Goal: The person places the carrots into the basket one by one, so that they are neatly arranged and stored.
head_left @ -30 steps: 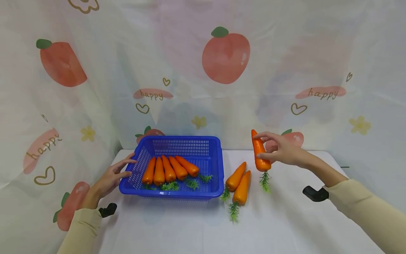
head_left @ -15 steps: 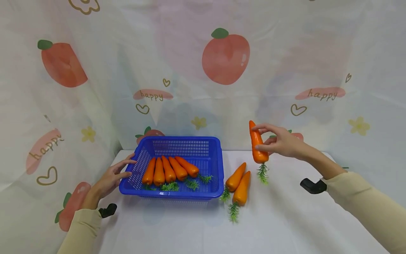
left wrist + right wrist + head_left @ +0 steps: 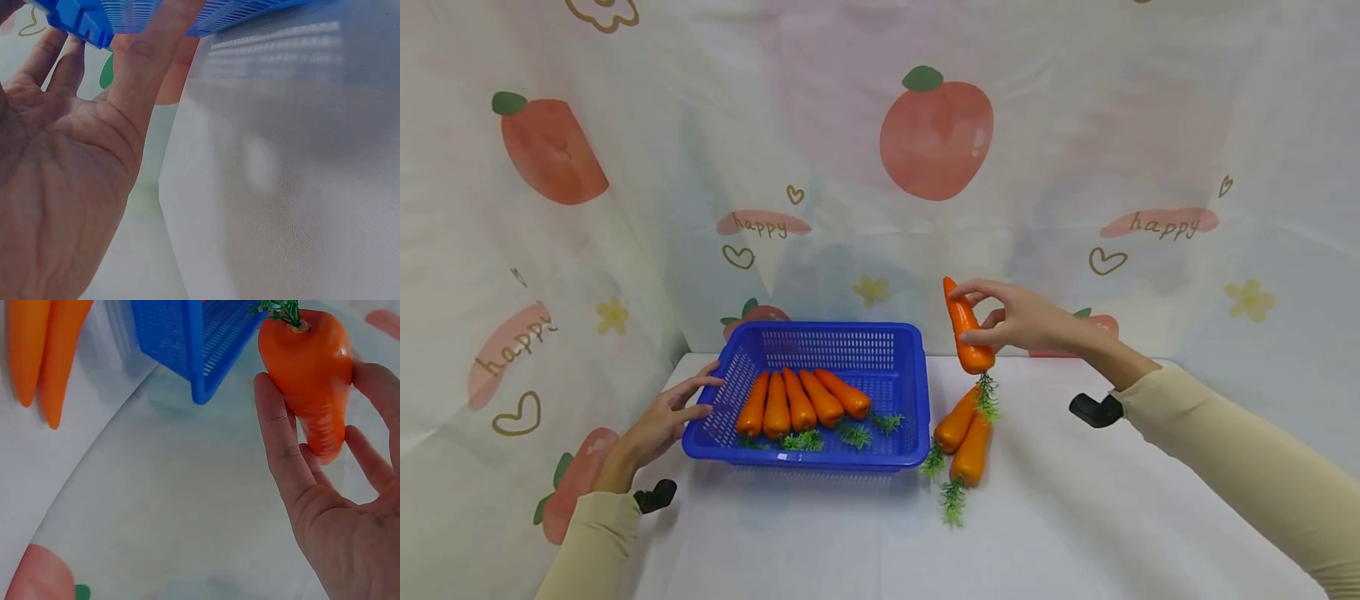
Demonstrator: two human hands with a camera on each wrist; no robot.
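Your right hand [image 3: 1022,321] pinches a glossy orange plastic carrot [image 3: 966,329] mid-body above the worktop's [image 3: 1075,517] far edge; it looks light, rigid, likely slippery.

white table [image 3: 1075,533], basket [image 3: 820,454], two carrots [image 3: 964,433]

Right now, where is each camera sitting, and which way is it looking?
Head: up on the person's head, looking forward and down at the blue basket, both hands and both sleeves.
Left wrist: under the left hand, looking along the palm to the basket's underside; fingers touch its edge.
Right wrist: by the right hand, looking at the held carrot, palm and fingers showing.
Shared: the head and right wrist views both show the held carrot, the basket and the two carrots on the table.
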